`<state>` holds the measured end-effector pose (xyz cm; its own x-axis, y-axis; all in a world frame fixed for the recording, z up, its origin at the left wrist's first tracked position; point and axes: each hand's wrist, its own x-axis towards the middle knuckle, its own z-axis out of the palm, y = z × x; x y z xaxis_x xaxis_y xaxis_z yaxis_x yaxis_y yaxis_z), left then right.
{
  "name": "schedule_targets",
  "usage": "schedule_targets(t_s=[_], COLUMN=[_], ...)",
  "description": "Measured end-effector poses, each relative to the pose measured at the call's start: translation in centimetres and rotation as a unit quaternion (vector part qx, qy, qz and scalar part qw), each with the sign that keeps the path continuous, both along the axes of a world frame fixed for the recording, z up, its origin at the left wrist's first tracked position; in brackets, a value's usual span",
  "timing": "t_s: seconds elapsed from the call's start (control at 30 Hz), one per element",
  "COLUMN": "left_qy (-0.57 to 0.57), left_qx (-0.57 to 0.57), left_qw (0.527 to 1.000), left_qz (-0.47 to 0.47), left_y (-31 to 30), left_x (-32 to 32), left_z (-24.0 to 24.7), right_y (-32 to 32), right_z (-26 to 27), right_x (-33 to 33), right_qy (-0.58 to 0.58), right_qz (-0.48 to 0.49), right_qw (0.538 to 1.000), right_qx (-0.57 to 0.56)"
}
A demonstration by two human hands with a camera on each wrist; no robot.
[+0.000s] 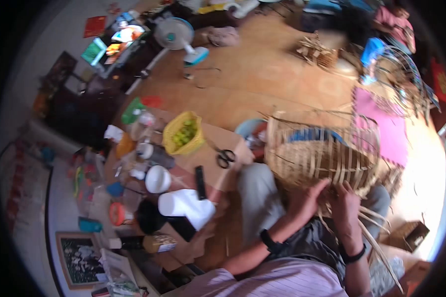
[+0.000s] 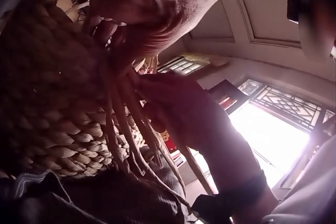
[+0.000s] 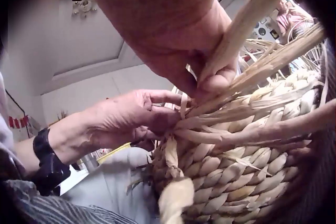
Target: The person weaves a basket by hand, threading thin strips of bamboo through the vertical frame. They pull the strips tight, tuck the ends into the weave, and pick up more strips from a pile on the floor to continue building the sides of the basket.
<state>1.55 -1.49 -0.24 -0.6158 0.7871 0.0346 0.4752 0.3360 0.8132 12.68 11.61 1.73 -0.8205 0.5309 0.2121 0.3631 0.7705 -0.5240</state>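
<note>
The right hand (image 3: pixel 168 24) closes its grip on a pale flat strip (image 3: pixel 247 22), with thumb and fingertip pinching it right at the weave. Just beside that grip, the left hand (image 3: pixel 126 121) curls its fingers onto the neighbouring strands (image 3: pixel 226 111) and pinches them against the woven wall. Both grips sit on the near edge of the half-woven basket (image 1: pixel 322 153), which lies tipped on the person's lap, bare ribs pointing away. Below the grips, loose strips (image 1: pixel 376 242) hang past the knee. Left of the grips, well apart — a low surface (image 1: pixel 223 138) with scissors (image 1: pixel 225 157), a remote (image 1: pixel 200 182) and a yellow basket (image 1: pixel 169 136) of green fruit.
</note>
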Motion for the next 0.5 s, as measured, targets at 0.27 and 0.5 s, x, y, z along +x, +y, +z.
schedule_targets(t_s=[0.27,0.5], left_qy=[0.073,0.069], left_qx=[0.116,0.085], left_qw=[0.991,0.994], left_qz=[0.009,0.006], left_y=[0.1,0.0], left_x=[0.6,0.4], left_z=[-0.2,-0.3], right_y=[0.9,0.0], right_z=[-1.9,-1.9], right_x=[-0.4,-0.3], right_qy=[0.082,0.101], right_qz=[0.018,0.019], right_qw=[0.99,0.993], right_qx=[-0.112,-0.06])
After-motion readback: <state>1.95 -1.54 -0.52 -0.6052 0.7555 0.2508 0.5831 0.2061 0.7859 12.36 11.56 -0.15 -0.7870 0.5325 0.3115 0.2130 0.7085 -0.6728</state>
